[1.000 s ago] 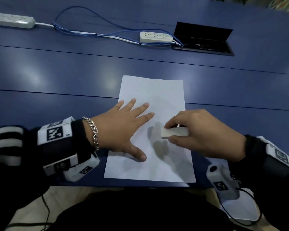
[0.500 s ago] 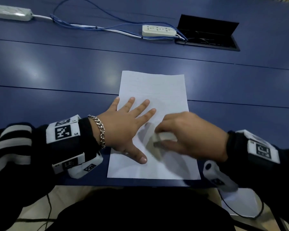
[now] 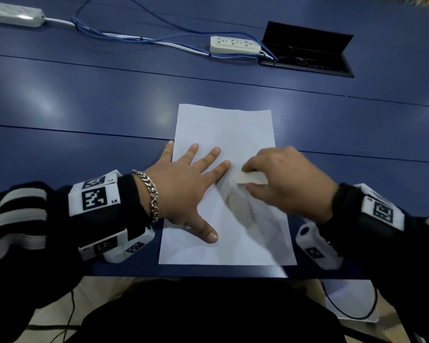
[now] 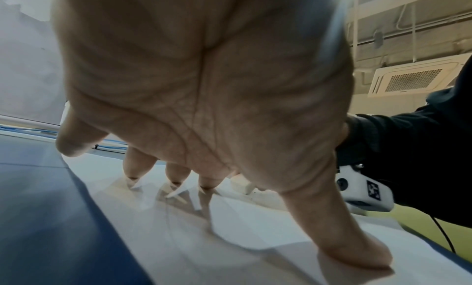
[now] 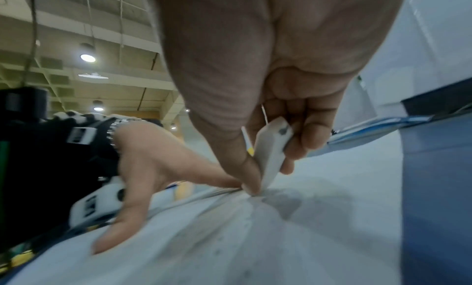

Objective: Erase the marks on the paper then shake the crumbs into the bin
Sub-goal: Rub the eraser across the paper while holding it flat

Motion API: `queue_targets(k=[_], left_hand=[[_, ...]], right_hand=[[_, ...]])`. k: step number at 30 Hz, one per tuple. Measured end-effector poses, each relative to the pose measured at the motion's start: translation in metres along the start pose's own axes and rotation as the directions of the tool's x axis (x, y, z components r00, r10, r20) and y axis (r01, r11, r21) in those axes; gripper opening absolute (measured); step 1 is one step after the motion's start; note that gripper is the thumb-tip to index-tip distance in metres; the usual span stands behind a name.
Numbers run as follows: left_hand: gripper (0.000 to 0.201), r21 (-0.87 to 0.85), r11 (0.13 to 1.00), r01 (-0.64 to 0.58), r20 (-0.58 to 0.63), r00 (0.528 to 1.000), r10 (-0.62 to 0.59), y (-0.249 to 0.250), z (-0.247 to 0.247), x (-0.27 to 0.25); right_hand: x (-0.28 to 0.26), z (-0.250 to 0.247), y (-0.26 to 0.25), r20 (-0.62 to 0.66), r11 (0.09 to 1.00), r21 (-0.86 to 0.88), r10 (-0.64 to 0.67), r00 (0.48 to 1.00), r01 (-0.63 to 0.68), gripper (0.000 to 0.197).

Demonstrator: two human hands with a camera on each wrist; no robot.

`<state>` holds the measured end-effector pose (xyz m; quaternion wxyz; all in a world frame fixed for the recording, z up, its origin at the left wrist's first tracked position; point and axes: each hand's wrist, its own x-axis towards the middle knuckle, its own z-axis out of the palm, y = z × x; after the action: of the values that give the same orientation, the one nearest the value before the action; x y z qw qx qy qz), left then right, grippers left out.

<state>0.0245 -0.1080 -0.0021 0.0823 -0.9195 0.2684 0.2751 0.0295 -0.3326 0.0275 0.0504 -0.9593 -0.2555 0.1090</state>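
Observation:
A white sheet of paper (image 3: 223,129) lies on the blue table (image 3: 84,107) near its front edge. My left hand (image 3: 183,191) lies flat on the paper's left side, fingers spread and pressing down; its fingertips (image 4: 176,183) touch the sheet. My right hand (image 3: 290,181) pinches a white eraser (image 3: 250,179) between thumb and fingers, its lower end against the paper in the middle of the sheet. In the right wrist view the eraser (image 5: 270,152) stands tilted on the paper (image 5: 281,239). Small dark crumbs dot the sheet near it. No bin is in view.
Two white power strips (image 3: 234,44) (image 3: 15,14) with blue cables (image 3: 134,35) lie at the far side. An open black cable hatch (image 3: 307,53) sits at the back right. A white sheet (image 3: 349,300) lies below the table edge on the right.
My right hand has moved the eraser back and forth over the middle of the paper, now a little farther up. The left hand stays pressed flat.

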Motion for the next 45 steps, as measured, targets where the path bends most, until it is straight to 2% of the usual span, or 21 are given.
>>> queue_targets(k=[2,5,7,10,14,16,19,21,25,29,31,33,35,37,39,41,43,45], left_hand=[[0.148,0.006,1.0,0.003,-0.002,1.0,-0.003,0.0,-0.001,0.0],[0.149,0.003,1.0,0.009,-0.013,1.0,-0.009,0.0,-0.002,-0.002],[0.147,0.007,1.0,0.023,-0.035,0.999,-0.022,0.001,-0.001,-0.006],[0.136,0.002,0.998,0.056,-0.082,0.995,-0.056,0.006,0.001,-0.018],[0.106,0.011,0.998,0.064,-0.279,0.958,-0.059,0.007,-0.012,-0.025],[0.102,-0.071,0.996,0.052,-0.312,0.947,-0.072,0.003,-0.019,-0.014],[0.136,-0.121,0.992,0.022,-0.193,0.98,-0.046,-0.007,-0.022,0.012],[0.147,-0.129,0.992,0.007,-0.104,0.994,-0.02,-0.011,-0.022,0.025],[0.151,-0.141,0.99,0.016,-0.046,0.999,-0.023,-0.011,-0.021,0.035],[0.154,-0.131,0.991,0.032,-0.023,0.999,-0.035,-0.01,-0.023,0.037],[0.156,-0.131,0.991,0.036,-0.022,0.999,-0.039,-0.011,-0.023,0.039],[0.157,-0.132,0.99,0.044,-0.022,0.999,-0.047,-0.012,-0.021,0.039],[0.158,-0.125,0.991,0.046,-0.024,0.998,-0.049,-0.012,-0.02,0.041],[0.159,-0.131,0.99,0.045,-0.014,0.999,-0.048,-0.012,-0.02,0.041],[0.159,-0.131,0.99,0.049,0.002,0.999,-0.049,-0.012,-0.021,0.041],[0.159,-0.131,0.99,0.047,0.005,0.999,-0.047,-0.012,-0.021,0.041],[0.159,-0.133,0.99,0.046,0.004,0.999,-0.046,-0.013,-0.021,0.042],[0.16,-0.132,0.99,0.053,0.009,0.999,-0.052,-0.011,-0.021,0.042]], right_hand=[[-0.01,0.004,-0.013,-0.002,0.997,-0.038,-0.06,0.998,0.06,0.031],[-0.035,0.007,-0.037,0.152,0.988,0.025,-0.154,0.976,0.152,0.041],[-0.043,0.008,-0.033,0.134,0.99,0.072,-0.126,0.983,0.117,0.047],[-0.049,0.009,-0.006,-0.015,0.996,0.084,0.015,1.0,-0.014,0.033],[-0.05,0.008,0.012,0.024,0.988,0.141,0.056,0.998,-0.059,0.029],[-0.045,0.006,0.012,0.039,0.994,0.109,0.028,0.999,-0.032,0.03],[-0.037,-0.003,0.011,0.119,0.999,0.045,-0.011,0.993,0.006,0.033],[-0.026,-0.014,0.015,0.158,0.998,0.037,-0.049,0.986,0.044,0.033],[0.011,-0.025,0.027,0.057,0.994,0.106,-0.019,0.998,0.013,0.031],[0.032,-0.013,0.031,-0.031,0.998,0.06,-0.025,0.999,0.027,0.034],[0.022,-0.007,0.023,0.001,0.993,0.043,-0.109,0.994,0.109,0.031],[0.007,-0.002,0.011,0.095,0.966,0.065,-0.254,0.963,0.249,0.027],[0.004,-0.001,0.009,0.156,0.946,0.072,-0.325,0.933,0.317,0.03],[0.019,-0.005,0.019,0.129,0.955,0.047,-0.296,0.947,0.292,0.035],[0.036,-0.011,0.028,0.038,0.979,0.025,-0.202,0.979,0.201,0.032],[0.041,-0.011,0.03,-0.024,0.988,0.027,-0.153,0.988,0.153,0.028],[0.03,-0.007,0.018,0.0,0.979,0.0,-0.205,0.979,0.205,0.023],[0.015,-0.001,0.004,0.104,0.956,0.005,-0.294,0.95,0.295,0.022]])
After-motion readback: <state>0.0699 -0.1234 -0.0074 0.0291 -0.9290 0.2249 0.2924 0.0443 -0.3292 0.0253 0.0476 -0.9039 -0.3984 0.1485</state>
